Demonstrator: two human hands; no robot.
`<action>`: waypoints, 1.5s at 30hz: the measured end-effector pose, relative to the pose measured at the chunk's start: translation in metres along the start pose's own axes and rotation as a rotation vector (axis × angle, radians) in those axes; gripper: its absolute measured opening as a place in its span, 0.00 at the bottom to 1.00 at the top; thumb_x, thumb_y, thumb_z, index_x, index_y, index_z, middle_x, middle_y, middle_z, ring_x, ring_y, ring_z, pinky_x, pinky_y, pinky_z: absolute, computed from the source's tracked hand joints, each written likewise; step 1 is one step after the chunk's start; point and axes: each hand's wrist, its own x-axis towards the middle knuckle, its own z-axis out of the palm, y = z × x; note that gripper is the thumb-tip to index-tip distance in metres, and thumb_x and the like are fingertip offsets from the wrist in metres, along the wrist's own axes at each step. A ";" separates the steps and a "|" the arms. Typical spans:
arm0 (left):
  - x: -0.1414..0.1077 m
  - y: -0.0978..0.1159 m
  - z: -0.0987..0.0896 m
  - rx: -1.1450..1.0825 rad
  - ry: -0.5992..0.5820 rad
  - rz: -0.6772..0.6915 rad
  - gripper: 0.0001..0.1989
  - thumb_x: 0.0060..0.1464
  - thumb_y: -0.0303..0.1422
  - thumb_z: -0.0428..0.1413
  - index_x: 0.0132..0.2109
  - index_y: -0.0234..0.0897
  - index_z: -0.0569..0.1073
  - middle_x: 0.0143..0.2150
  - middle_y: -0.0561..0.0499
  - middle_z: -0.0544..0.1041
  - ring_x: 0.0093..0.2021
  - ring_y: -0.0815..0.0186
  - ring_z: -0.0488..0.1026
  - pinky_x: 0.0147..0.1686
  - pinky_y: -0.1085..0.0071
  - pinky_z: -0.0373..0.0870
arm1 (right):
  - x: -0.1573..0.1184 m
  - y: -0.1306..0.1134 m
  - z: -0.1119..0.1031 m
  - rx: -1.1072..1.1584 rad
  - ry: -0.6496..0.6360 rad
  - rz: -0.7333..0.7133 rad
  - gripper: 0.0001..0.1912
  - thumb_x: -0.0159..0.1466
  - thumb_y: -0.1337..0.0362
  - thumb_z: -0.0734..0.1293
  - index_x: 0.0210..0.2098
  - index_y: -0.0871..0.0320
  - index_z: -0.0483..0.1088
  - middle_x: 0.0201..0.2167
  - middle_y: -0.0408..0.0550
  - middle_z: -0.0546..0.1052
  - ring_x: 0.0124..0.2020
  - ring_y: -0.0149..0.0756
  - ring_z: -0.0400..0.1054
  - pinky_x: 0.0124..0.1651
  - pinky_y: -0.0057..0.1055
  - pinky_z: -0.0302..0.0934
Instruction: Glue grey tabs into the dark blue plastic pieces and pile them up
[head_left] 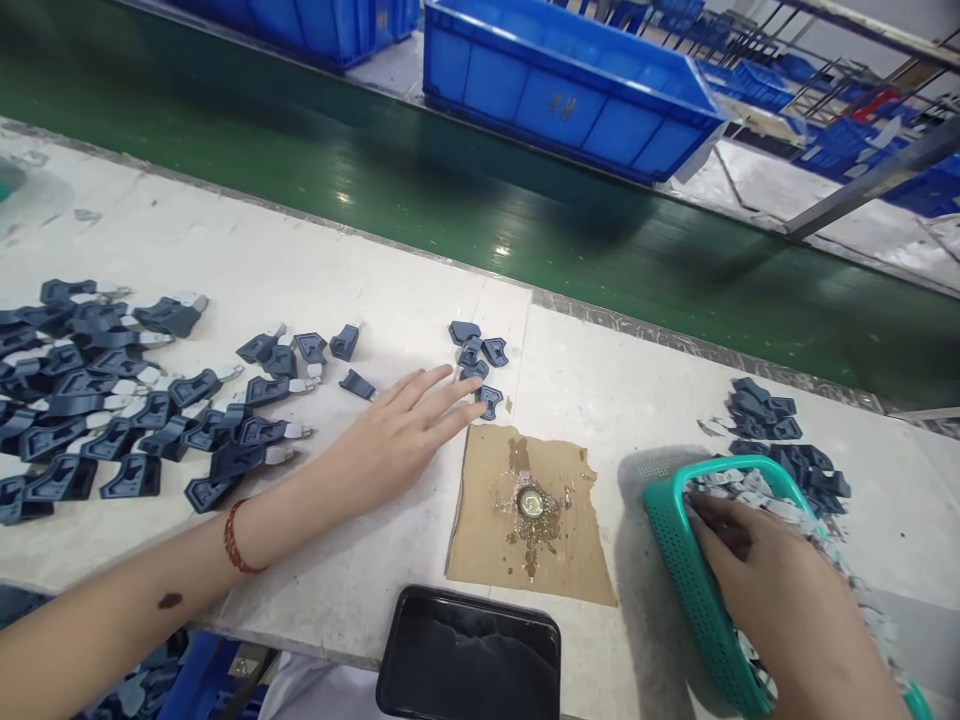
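Observation:
My left hand [405, 430] lies flat over the white table with its fingers spread. Its fingertips reach a small group of dark blue plastic parts [471, 350]; whether they press on the nearest one I cannot tell. On the right, my right hand [765, 570] dips into a green plastic basket [686, 590] full of small pale grey pieces [750, 487]. Thumb and fingers there are curled together, their tips partly hidden among the pieces. Between the hands is a piece of brown cardboard [480, 540], wet-stained around a small round metal item [532, 503].
Many dark blue parts with pale ends [112, 400] spread across the left side. More blue parts [765, 410] lie behind the basket. A black phone-like slab [471, 655] sits at the near edge. Beyond runs a green belt [375, 190], then blue bins [555, 100].

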 end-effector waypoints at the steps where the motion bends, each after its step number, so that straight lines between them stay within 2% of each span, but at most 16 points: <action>1: 0.003 0.000 0.000 0.015 -0.017 0.014 0.31 0.59 0.10 0.43 0.65 0.32 0.69 0.71 0.40 0.68 0.71 0.44 0.63 0.65 0.47 0.67 | -0.001 0.001 0.000 -0.059 -0.014 0.033 0.16 0.63 0.52 0.66 0.38 0.53 0.83 0.32 0.58 0.79 0.21 0.49 0.70 0.20 0.43 0.59; 3: 0.012 -0.003 -0.001 0.039 -0.052 0.055 0.33 0.59 0.09 0.44 0.67 0.33 0.67 0.72 0.40 0.68 0.71 0.45 0.63 0.66 0.47 0.65 | -0.002 0.000 0.000 -0.140 -0.031 0.075 0.18 0.64 0.50 0.65 0.37 0.54 0.83 0.33 0.60 0.79 0.24 0.51 0.72 0.21 0.44 0.61; 5: 0.023 -0.007 0.000 0.052 -0.080 0.112 0.32 0.60 0.10 0.45 0.67 0.34 0.68 0.71 0.40 0.69 0.70 0.46 0.64 0.67 0.48 0.64 | -0.001 -0.002 -0.001 -0.127 -0.038 0.071 0.18 0.64 0.50 0.65 0.35 0.54 0.83 0.32 0.60 0.79 0.25 0.51 0.73 0.20 0.43 0.60; 9: 0.044 -0.018 0.009 0.053 -0.096 0.215 0.25 0.61 0.13 0.49 0.59 0.34 0.75 0.63 0.39 0.75 0.64 0.49 0.69 0.64 0.54 0.65 | -0.001 -0.011 -0.006 -0.027 -0.052 0.172 0.18 0.61 0.49 0.67 0.36 0.54 0.82 0.27 0.55 0.79 0.24 0.49 0.73 0.20 0.40 0.61; 12: 0.051 -0.023 0.014 0.054 -0.094 0.228 0.18 0.62 0.14 0.50 0.51 0.34 0.77 0.56 0.40 0.79 0.58 0.52 0.72 0.59 0.57 0.68 | -0.006 -0.020 -0.012 0.039 -0.046 0.311 0.23 0.57 0.41 0.67 0.37 0.53 0.80 0.27 0.53 0.81 0.25 0.51 0.75 0.21 0.39 0.62; 15: 0.052 -0.023 0.012 0.048 -0.059 0.195 0.14 0.65 0.17 0.49 0.50 0.33 0.75 0.56 0.39 0.78 0.57 0.52 0.72 0.58 0.56 0.69 | -0.017 -0.030 -0.016 0.157 0.017 0.334 0.27 0.57 0.37 0.68 0.41 0.51 0.79 0.33 0.52 0.83 0.32 0.51 0.78 0.23 0.36 0.63; 18: 0.048 -0.014 0.001 -0.043 0.006 0.135 0.10 0.69 0.21 0.49 0.52 0.31 0.72 0.57 0.37 0.77 0.58 0.51 0.72 0.56 0.55 0.71 | -0.030 -0.041 -0.014 0.359 0.101 0.234 0.21 0.61 0.42 0.71 0.44 0.49 0.79 0.38 0.49 0.84 0.37 0.47 0.79 0.30 0.33 0.69; 20: 0.044 -0.004 -0.009 -0.246 0.020 0.062 0.09 0.71 0.26 0.49 0.53 0.33 0.70 0.54 0.39 0.79 0.53 0.53 0.75 0.52 0.57 0.73 | -0.036 -0.050 -0.008 0.484 0.133 0.149 0.15 0.63 0.49 0.73 0.44 0.49 0.79 0.38 0.47 0.83 0.38 0.43 0.79 0.36 0.32 0.72; 22: 0.038 0.008 -0.017 -0.516 -0.009 -0.059 0.09 0.73 0.31 0.49 0.54 0.35 0.69 0.51 0.42 0.80 0.46 0.58 0.77 0.46 0.61 0.75 | -0.040 -0.059 -0.001 0.568 0.123 0.073 0.13 0.63 0.55 0.75 0.46 0.49 0.79 0.40 0.46 0.83 0.37 0.40 0.78 0.38 0.30 0.73; 25: 0.028 0.024 -0.020 -0.829 -0.067 -0.220 0.09 0.72 0.36 0.50 0.51 0.37 0.71 0.46 0.46 0.78 0.40 0.62 0.75 0.40 0.66 0.73 | -0.039 -0.073 0.012 0.641 0.051 -0.036 0.09 0.64 0.59 0.75 0.44 0.49 0.79 0.39 0.46 0.83 0.35 0.37 0.78 0.36 0.28 0.73; 29: 0.016 0.038 -0.008 -1.063 -0.048 -0.270 0.08 0.72 0.34 0.51 0.49 0.37 0.72 0.45 0.48 0.76 0.43 0.63 0.73 0.41 0.68 0.70 | -0.034 -0.091 0.025 0.670 -0.131 -0.134 0.06 0.68 0.59 0.72 0.41 0.51 0.80 0.35 0.46 0.82 0.32 0.36 0.76 0.35 0.28 0.72; 32: 0.009 0.042 0.004 -1.141 -0.018 -0.257 0.07 0.72 0.33 0.51 0.49 0.37 0.72 0.45 0.47 0.75 0.45 0.63 0.72 0.43 0.67 0.69 | -0.032 -0.099 0.031 0.646 -0.232 -0.201 0.07 0.71 0.60 0.69 0.44 0.50 0.80 0.39 0.46 0.83 0.38 0.37 0.78 0.41 0.30 0.73; 36: 0.004 0.042 0.012 -1.184 -0.012 -0.251 0.07 0.72 0.34 0.51 0.48 0.37 0.72 0.44 0.48 0.74 0.45 0.62 0.71 0.44 0.65 0.68 | -0.035 -0.101 0.034 0.571 -0.268 -0.301 0.09 0.74 0.62 0.65 0.47 0.50 0.78 0.47 0.48 0.82 0.50 0.40 0.78 0.51 0.33 0.72; 45: 0.003 0.041 0.010 -1.215 -0.063 -0.274 0.07 0.71 0.34 0.51 0.49 0.37 0.72 0.43 0.48 0.73 0.42 0.63 0.71 0.41 0.66 0.70 | -0.031 -0.110 0.033 0.420 -0.245 -0.458 0.09 0.75 0.66 0.62 0.49 0.53 0.74 0.45 0.51 0.80 0.46 0.40 0.78 0.49 0.34 0.73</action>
